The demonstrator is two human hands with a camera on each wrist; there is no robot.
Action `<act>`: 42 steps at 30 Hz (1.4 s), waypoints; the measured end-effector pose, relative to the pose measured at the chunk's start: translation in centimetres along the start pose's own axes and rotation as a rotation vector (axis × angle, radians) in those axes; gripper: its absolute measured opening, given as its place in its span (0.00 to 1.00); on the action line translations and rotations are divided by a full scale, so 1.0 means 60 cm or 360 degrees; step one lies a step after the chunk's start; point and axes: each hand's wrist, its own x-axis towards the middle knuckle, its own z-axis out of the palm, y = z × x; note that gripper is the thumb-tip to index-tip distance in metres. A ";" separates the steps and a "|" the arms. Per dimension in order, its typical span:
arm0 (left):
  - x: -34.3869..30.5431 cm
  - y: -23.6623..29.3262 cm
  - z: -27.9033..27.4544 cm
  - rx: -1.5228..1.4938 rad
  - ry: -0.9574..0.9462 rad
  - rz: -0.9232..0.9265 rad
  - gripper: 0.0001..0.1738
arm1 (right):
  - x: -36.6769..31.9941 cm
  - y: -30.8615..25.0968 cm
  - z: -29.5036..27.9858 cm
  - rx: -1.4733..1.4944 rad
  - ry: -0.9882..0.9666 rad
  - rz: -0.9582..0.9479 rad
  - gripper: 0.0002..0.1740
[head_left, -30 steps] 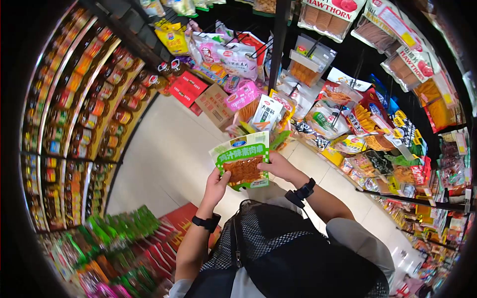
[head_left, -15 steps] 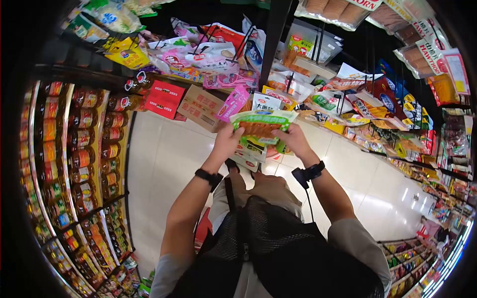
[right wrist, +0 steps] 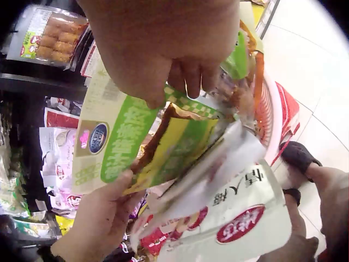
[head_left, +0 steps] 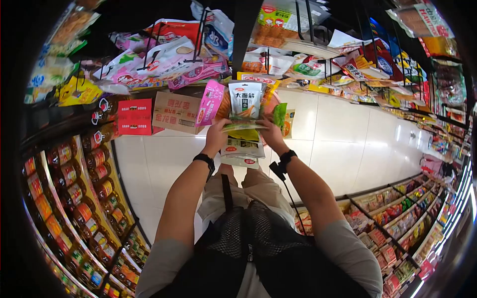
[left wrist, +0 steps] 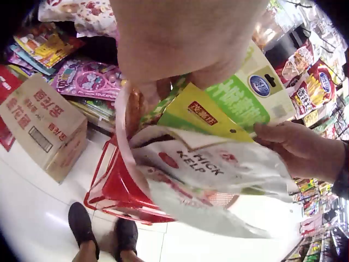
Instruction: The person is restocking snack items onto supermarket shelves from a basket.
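Green snack pack (head_left: 243, 126) sits mid head view, gripped by 2 hands: left hand (head_left: 216, 139) on its 9 o'clock end, right hand (head_left: 271, 133) on its 3 o'clock end. Seen near edge-on, long axis 9-to-3 o'clock. Right wrist view: blue logo (right wrist: 98, 137) end points 9 o'clock. White pouch (head_left: 245, 98) at 12 o'clock from pack.

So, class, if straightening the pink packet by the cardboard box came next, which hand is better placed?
Probably the left hand: in the head view it is nearer the pink packet than the right hand. Both grip the green packet, so the left would release first.
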 end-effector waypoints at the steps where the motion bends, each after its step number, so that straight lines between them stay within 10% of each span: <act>1: -0.007 -0.004 0.001 -0.0092 -0.0023 0.0018 0.14 | -0.013 0.021 0.015 0.0104 0.0010 0.0006 0.16; 14: -0.020 0.019 -0.019 -0.0010 -0.0244 -0.0046 0.16 | -0.061 0.005 0.025 0.0096 0.0093 0.0145 0.22; 27: -0.083 0.081 -0.065 -0.0163 -0.0336 -0.0390 0.22 | -0.118 -0.047 -0.018 -0.0074 0.0117 -0.0455 0.19; 30: -0.078 -0.021 -0.054 -0.0192 0.0092 -0.0047 0.17 | -0.118 -0.071 -0.034 -0.0217 0.0042 -0.0524 0.21; 35: -0.056 -0.055 -0.070 -0.0676 0.0454 -0.1067 0.18 | -0.094 -0.081 -0.018 -0.0283 -0.0178 -0.0412 0.19; 42: -0.009 -0.102 -0.039 -0.1215 0.0195 -0.1200 0.18 | -0.052 -0.124 -0.001 -0.0325 -0.0467 -0.0261 0.19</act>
